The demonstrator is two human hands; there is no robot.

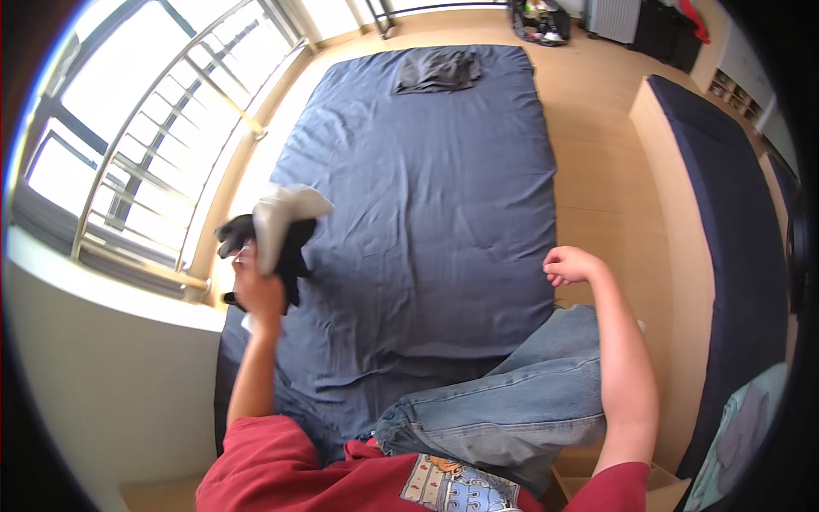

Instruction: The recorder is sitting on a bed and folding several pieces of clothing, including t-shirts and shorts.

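Left hand (258, 286) at left edge of bed (444, 196), fingers gripping black cloth (295, 247) and white cloth (286, 212), blurred. Right hand (570, 265) at bed's right edge, fingers loosely curled, nothing seen in them. Likely a carrying step; setting down would call for loosening the left grip.

Bright windows (111, 77) and a rail (226, 96) stand left of the hands (259, 288). Below them spreads a bed (461, 188); right, tan floor (590, 171).

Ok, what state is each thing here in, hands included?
Black cloth, bunched, held.
White cloth, held with it, drooping.
Left hand, closed on both.
Right hand, curled, nothing visible in it.
Dark blue sheet, spread out, wrinkled.
Dark garment, lying on the sheet, rumpled.
Grey suitcase, standing upright.
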